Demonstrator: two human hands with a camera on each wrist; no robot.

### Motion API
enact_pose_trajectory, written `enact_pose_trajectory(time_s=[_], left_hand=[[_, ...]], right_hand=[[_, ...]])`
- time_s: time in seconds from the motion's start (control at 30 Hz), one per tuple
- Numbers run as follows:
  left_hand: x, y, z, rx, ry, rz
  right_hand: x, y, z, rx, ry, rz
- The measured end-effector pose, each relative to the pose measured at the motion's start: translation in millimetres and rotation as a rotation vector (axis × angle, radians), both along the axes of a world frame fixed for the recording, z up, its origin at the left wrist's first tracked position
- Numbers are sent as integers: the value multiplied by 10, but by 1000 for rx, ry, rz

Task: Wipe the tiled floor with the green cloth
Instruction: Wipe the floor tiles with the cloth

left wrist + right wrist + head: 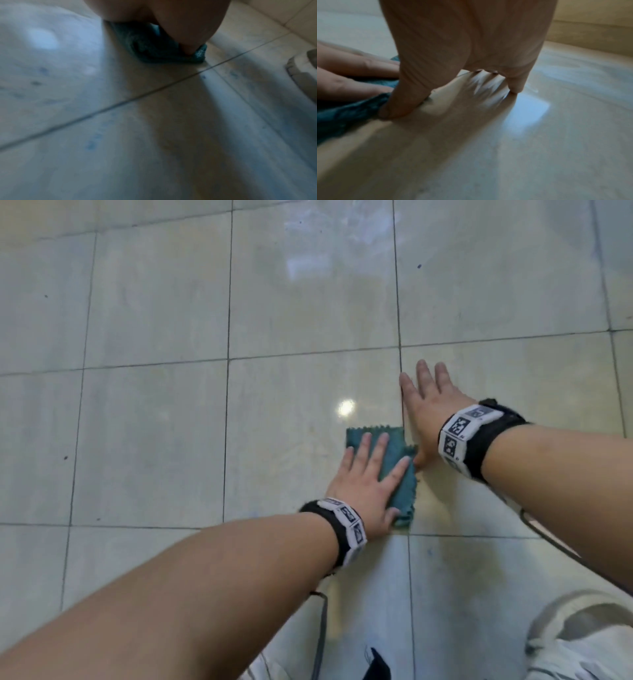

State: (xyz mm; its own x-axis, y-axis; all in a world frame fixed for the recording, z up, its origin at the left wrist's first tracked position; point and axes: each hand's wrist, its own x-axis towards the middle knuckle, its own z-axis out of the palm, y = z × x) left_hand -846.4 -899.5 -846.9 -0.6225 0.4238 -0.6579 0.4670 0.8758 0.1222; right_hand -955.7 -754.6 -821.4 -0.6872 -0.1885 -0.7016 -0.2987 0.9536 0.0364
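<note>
Wiping is the step in hand, by my reading: your left hand [363, 484] lies flat on the cloth [399, 470] with fingers straight and spread, pressing it to the floor [154, 422]. Your right hand [430, 409] rests open on the tile just beside it, fingers straight, thumb touching the cloth's right edge. Next you probably need to keep the palm's weight down and slide the cloth across the tile, over the grout line [398, 302] beside it, without letting it bunch. Lying in front of your knees, the cloth is dark green, folded to a narrow pad with a zigzag-cut edge, and looks soft and limp.
</note>
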Motion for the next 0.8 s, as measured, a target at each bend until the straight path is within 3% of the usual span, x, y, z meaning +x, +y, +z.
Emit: enact_pose_trajectory(time_s=[0.17, 0.4, 0.6, 0.7, 0.8], left_hand=[[-16, -82, -6, 14, 37, 5], [53, -651, 43, -98, 63, 294], [236, -398, 60, -72, 16, 288], [129, -279, 118, -43, 4, 249], [-135, -110, 346, -13, 20, 313]], right_hand=[[45, 46, 24, 22, 15, 41], [114, 71, -39, 13, 16, 50], [114, 108, -44, 26, 34, 84], [85, 108, -21, 23, 28, 92], [9, 71, 142, 23, -15, 102]])
